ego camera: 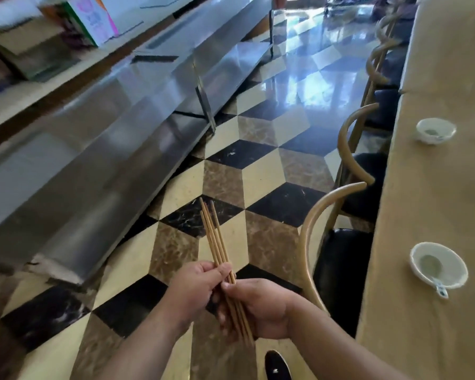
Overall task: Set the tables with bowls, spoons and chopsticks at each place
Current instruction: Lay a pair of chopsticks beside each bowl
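Both hands hold a bundle of several wooden chopsticks [214,231] over the tiled floor, tips pointing up and away. My left hand [195,289] pinches the bundle near its middle; my right hand [261,308] grips the lower ends. On the long table [433,204] with a tan cloth at the right stands a near white bowl [438,266] with a white spoon [439,289] resting in it. A second white bowl [435,130], also holding a spoon, sits farther along the table. Neither hand touches the table.
Several chairs with curved wooden backs [310,231] and black seats are tucked along the table's left edge. A long steel counter [99,138] runs down the left side. A checkered marble floor aisle [261,165] lies between them. Boxes [93,17] stand at the far left.
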The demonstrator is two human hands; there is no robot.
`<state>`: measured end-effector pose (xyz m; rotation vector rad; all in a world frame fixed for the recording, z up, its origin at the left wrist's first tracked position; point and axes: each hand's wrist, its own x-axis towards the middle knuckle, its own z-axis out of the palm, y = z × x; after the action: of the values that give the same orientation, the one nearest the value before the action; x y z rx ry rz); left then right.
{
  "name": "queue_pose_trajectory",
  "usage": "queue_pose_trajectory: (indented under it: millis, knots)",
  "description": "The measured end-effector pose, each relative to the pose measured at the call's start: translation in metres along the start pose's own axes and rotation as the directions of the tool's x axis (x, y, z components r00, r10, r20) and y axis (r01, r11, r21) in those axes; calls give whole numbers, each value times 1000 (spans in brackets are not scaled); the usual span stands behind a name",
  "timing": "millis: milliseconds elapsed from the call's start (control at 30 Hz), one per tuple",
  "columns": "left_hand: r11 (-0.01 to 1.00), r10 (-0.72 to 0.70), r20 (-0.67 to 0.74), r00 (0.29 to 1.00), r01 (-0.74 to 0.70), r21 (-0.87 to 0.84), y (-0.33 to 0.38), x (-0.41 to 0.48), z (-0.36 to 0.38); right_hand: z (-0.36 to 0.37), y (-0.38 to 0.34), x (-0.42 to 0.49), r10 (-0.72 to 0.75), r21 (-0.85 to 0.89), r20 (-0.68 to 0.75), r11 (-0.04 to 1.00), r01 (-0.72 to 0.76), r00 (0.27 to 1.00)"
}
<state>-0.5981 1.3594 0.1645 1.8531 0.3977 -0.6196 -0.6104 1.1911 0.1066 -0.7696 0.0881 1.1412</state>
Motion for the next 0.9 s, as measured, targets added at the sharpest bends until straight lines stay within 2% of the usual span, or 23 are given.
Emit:
queue_pose_trajectory:
  millis: [167,300,400,467,567,633,733,800,900]
  knots:
    - [995,69,-34,997,-66,76,61,67,-41,9,-82,41,-91,-144,-238,988,58,967]
    - [977,132,64,989,-141,158,100,125,-59,-4,-123,60,-230,-204,-355,965,165,906]
    - [960,192,179,965,-223,171,129,171,-60,-16,-146,69,-300,-223,-483,951,215,823]
    - [965,180,280,943,-224,134,146,199,-53,-21,-155,75,-356,-227,-585,934,275,728]
    - [958,144,459,877,-240,158,170,227,-35,-19,-163,85,-400,-183,-752,890,418,523]
    - [924,145,579,802,-320,211,183,236,-18,-13,-170,83,-421,-162,-818,824,544,393]
    - [870,179,667,724,-433,237,201,238,14,-15,-169,68,-433,-223,-877,752,620,209]
    - [843,146,723,675,-467,266,210,234,42,-19,-163,53,-379,-239,-922,712,660,74]
    - [810,69,825,561,-514,281,216,219,90,-24,-145,25,-304,-238,-952,629,740,-48]
